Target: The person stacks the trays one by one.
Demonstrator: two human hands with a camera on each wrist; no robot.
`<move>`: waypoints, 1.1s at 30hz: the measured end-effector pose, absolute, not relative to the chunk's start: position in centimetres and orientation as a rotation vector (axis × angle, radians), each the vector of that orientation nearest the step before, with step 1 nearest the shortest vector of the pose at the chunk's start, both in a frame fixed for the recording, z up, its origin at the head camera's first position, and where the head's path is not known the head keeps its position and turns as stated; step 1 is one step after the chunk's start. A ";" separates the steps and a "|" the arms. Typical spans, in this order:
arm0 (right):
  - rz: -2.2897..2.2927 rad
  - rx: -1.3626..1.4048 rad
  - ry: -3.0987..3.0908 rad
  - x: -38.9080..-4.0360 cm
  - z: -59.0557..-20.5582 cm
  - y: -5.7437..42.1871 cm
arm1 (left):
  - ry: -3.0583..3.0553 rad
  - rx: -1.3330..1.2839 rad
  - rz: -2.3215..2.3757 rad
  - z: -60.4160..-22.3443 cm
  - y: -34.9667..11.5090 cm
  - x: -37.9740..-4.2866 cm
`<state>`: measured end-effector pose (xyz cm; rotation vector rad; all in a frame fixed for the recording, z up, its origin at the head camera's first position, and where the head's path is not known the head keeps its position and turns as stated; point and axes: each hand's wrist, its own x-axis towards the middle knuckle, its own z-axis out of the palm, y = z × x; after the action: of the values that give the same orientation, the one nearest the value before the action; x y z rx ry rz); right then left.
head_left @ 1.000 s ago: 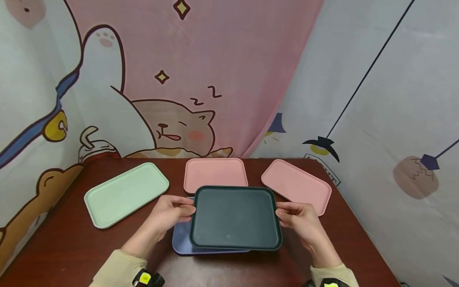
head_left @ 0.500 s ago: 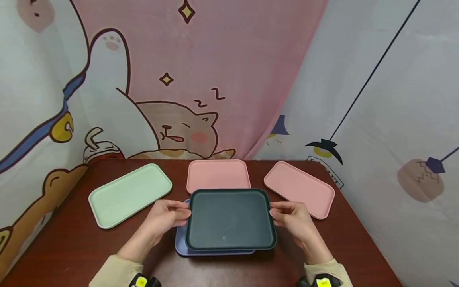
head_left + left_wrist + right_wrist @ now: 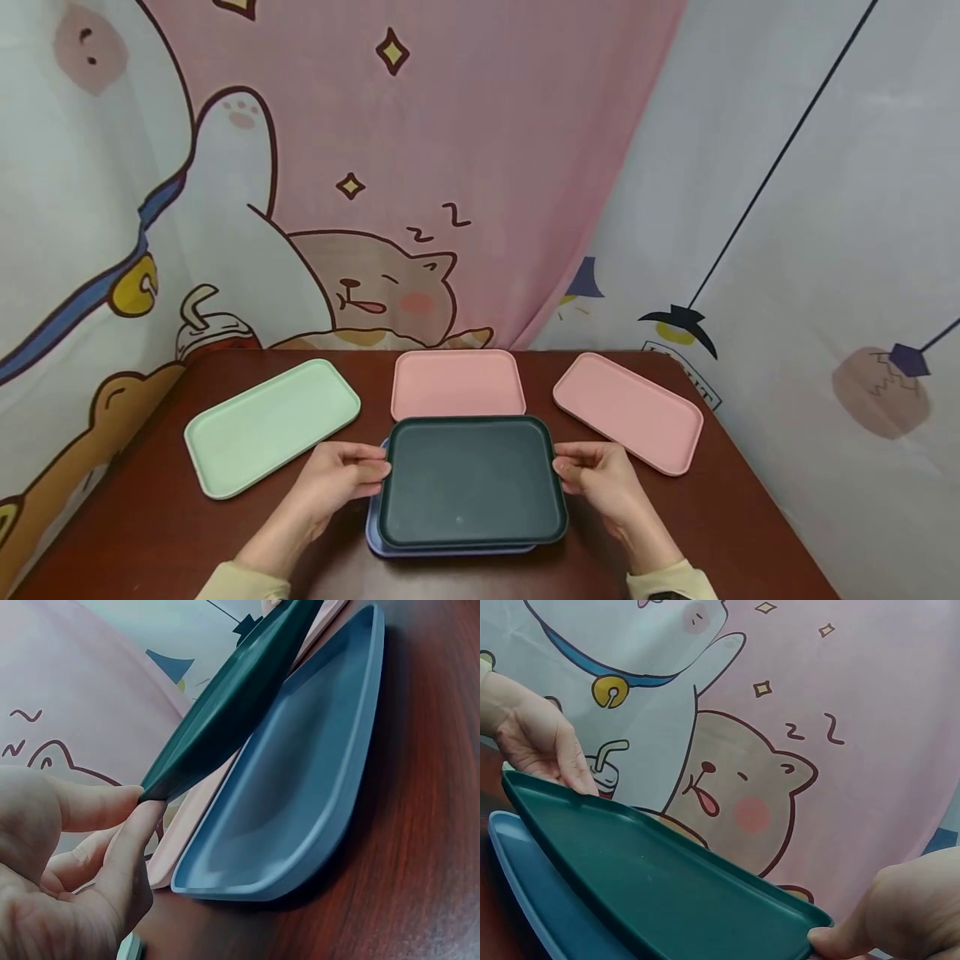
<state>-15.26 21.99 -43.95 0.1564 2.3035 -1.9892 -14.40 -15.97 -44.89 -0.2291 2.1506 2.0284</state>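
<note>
A dark green rectangular tray [image 3: 472,483] is held up by both hands, one at each short side. My left hand [image 3: 337,487] pinches its left rim between thumb and fingers, also plain in the left wrist view. At the opposite rim my right hand [image 3: 603,492] pinches in the same way. Below it a blue tray [image 3: 300,780] lies on the table, mostly hidden in the head view. In the left wrist view a gap shows between the two trays, so the green one is above the blue one and apart from it there.
On the brown table [image 3: 150,550] a pale green tray [image 3: 273,429] lies at the left. One pink tray [image 3: 457,385] sits at the back middle, another pink tray [image 3: 630,414] slants at the right. A cartoon-printed curtain [image 3: 510,167] hangs behind.
Both hands have carried the dark green tray leftward, so it covers more of the blue tray. The head view has tilted a little. The other trays stay put on the table.
</note>
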 end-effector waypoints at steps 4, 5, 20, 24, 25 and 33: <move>-1.972 0.135 2.309 -15.1 -44.3 21.8 | 2.156 -0.242 2.022 -45.3 -16.1 -14.3; -1.973 0.133 2.312 -15.1 -44.4 21.8 | 2.157 -0.238 2.026 -45.3 -16.1 -14.3; -1.983 0.130 2.318 -15.6 -45.1 21.1 | 2.174 -0.259 2.044 -45.6 -16.2 -14.8; -1.970 0.131 2.320 -15.8 -45.4 21.0 | 2.187 -0.268 2.038 -45.9 -16.3 -14.9; -1.966 0.134 2.323 -15.8 -45.5 20.9 | 2.191 -0.269 2.036 -45.9 -16.3 -14.9; -1.949 0.129 2.314 -15.6 -46.6 20.4 | 2.245 -0.319 1.982 -46.8 -16.6 -14.6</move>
<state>-15.63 20.37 -46.59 0.1295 2.3138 -1.9490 -14.60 -16.63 -46.80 -0.3194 2.2447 1.9818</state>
